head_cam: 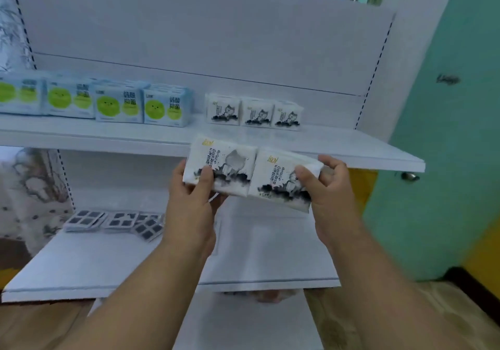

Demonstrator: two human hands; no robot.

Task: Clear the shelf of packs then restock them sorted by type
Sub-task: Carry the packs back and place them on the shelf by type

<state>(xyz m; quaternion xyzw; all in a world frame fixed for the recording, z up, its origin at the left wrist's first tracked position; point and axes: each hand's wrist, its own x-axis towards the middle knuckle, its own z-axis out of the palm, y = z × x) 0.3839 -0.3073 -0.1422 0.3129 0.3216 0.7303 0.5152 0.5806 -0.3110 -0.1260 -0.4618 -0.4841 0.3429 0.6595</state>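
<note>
Two hands hold soft, pillowy white packs with an ink-wash cat print, just in front of the upper shelf (378,149), a flat white board. The left hand (193,201) has its grip around the left pack (230,160), thumb on its face; the right hand (328,187) likewise grips the right pack (278,179). The packs touch edge to edge. On the shelf behind stand three matching cat packs (255,113); left of those, glossy blue packs (121,105) with green circles.

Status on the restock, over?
Left hand and right hand each grip a white cat pack. Three already on upper shelf. Path clear.
</note>
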